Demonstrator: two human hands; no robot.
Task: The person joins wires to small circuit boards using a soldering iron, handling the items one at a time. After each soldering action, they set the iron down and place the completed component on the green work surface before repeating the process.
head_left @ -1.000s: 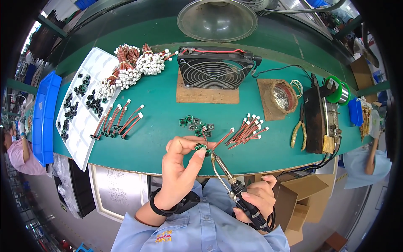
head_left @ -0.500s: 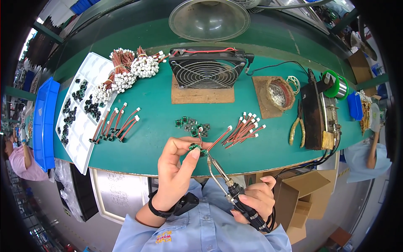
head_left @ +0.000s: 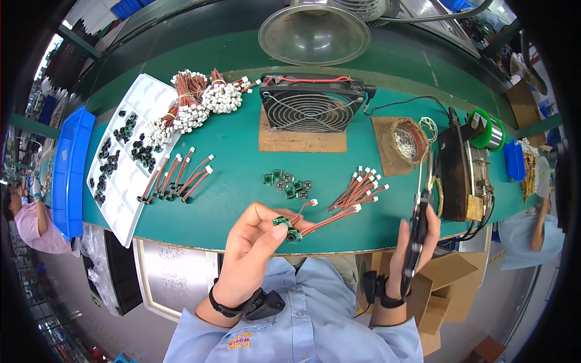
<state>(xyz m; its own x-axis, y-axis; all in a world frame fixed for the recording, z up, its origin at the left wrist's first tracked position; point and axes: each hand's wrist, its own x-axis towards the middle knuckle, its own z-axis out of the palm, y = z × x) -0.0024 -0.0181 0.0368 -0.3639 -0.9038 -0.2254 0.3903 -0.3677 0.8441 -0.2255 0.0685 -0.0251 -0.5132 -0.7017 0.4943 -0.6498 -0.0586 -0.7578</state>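
My left hand point(head_left: 249, 254) pinches small green circuit boards point(head_left: 293, 235) between thumb and fingers, above the table's near edge. Brown-and-red wires with white plugs point(head_left: 331, 219) run from the boards toward the right. My right hand point(head_left: 396, 266) is closed around a black-handled soldering iron point(head_left: 415, 239), held upright. The iron's metal tip reaches up beside a round bowl point(head_left: 396, 150) of silvery scraps. Just beyond my left hand lie several loose green boards point(head_left: 295, 186). A bunch of wires with white plugs point(head_left: 363, 190) lies to their right.
A black fan point(head_left: 311, 109) stands on a board at the back, below a metal hood point(head_left: 315, 37). At left are a white tray point(head_left: 115, 209) with black parts, bundled wires point(head_left: 192, 97) and a blue bin point(head_left: 69, 175). A soldering station point(head_left: 455, 175) and solder spool point(head_left: 495, 134) stand right.
My right hand has taken the soldering iron away from the boards, rightward and up to the bowl. My left hand still holds the boards; the wires now lie lower, pointing right.
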